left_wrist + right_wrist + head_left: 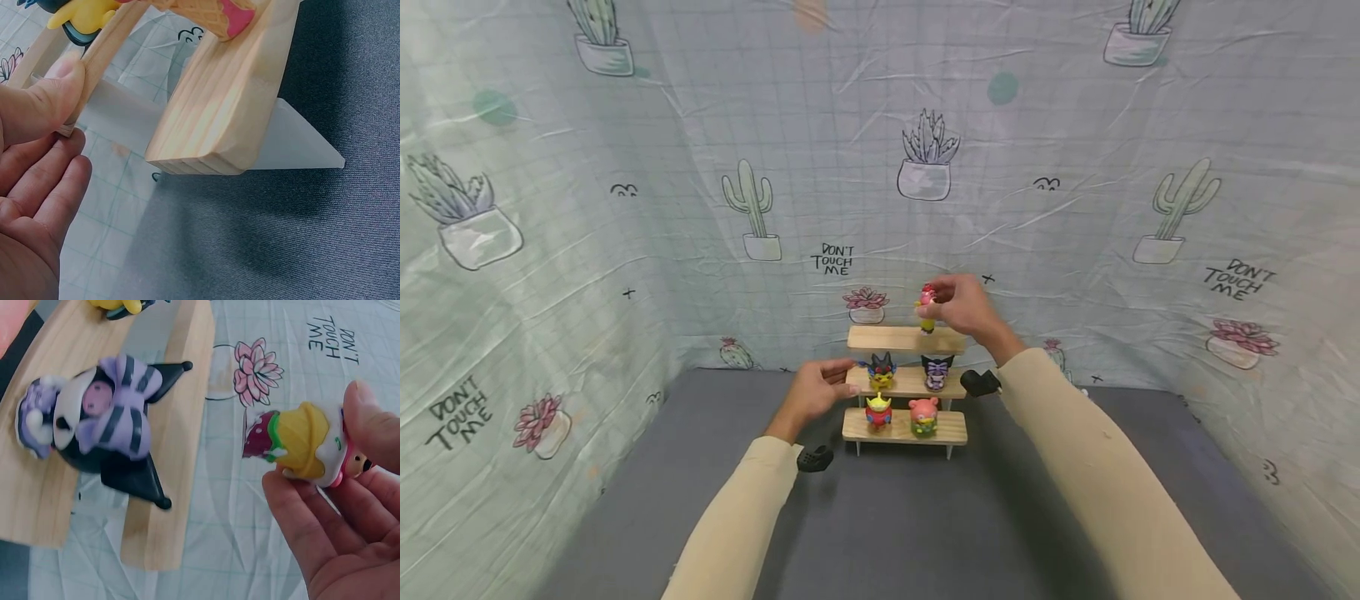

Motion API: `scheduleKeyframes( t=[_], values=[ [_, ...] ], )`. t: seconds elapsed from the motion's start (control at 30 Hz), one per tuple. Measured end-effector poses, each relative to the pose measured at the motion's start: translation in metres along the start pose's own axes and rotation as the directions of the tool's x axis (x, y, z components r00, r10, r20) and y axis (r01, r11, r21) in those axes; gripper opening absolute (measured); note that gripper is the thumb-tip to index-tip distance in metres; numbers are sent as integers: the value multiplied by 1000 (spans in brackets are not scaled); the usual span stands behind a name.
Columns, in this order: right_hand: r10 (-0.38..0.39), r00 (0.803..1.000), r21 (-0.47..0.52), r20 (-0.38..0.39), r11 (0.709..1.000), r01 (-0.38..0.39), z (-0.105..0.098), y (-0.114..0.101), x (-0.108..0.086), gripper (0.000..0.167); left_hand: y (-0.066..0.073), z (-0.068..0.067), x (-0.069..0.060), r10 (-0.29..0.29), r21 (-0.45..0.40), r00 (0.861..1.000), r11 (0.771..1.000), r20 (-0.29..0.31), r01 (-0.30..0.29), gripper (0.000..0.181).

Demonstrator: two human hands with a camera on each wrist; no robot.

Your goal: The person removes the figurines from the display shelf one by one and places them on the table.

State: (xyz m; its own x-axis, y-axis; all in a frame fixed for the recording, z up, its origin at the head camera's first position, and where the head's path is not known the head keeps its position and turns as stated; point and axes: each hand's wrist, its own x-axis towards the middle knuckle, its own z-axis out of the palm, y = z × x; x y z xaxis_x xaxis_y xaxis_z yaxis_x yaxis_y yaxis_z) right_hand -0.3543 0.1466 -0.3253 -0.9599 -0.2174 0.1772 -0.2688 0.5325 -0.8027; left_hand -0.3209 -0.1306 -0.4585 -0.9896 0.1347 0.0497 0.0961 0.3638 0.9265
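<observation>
A three-tier wooden display stand stands on the dark grey surface. My left hand pinches the left end of its middle shelf, thumb on top and fingers beneath, as the left wrist view shows. Above the right part of the top shelf, my right hand holds a small toy figurine with a yellow cone-like body and white trim. Its head is partly hidden by the fingers. A yellow figurine with black ears and a black-and-purple figurine with a striped bow sit on the middle shelf.
On the bottom shelf are a red-and-blue figurine with a yellow top and a pink figurine. Pale cloth printed with cacti hangs behind and on both sides. A black wrist device is at the left sleeve.
</observation>
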Motion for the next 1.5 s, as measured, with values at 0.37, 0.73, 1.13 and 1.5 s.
scheduleKeyframes(
  t=[0.37, 0.73, 1.13, 1.5],
  values=[
    [69, 996, -49, -52, 996, -72, -21, -1, -15, 59, 0, 0, -4, -21, -7, 1000, 1000, 3, 21, 54],
    [92, 991, -102, -96, 990, -101, -36, 10, -25, 59, -1, -2, -2, -18, 10, 1000, 1000, 8, 18, 53],
    [136, 976, -190, -167, 967, -167, -50, 25, -42, 59, 1, -1, -1, -20, 21, 1000, 1000, 12, 20, 53],
    [130, 967, -214, -220, 960, -178, -57, 41, -60, 58, 2, 0, -2, -18, 34, 1000, 999, 2, 18, 53]
  ],
)
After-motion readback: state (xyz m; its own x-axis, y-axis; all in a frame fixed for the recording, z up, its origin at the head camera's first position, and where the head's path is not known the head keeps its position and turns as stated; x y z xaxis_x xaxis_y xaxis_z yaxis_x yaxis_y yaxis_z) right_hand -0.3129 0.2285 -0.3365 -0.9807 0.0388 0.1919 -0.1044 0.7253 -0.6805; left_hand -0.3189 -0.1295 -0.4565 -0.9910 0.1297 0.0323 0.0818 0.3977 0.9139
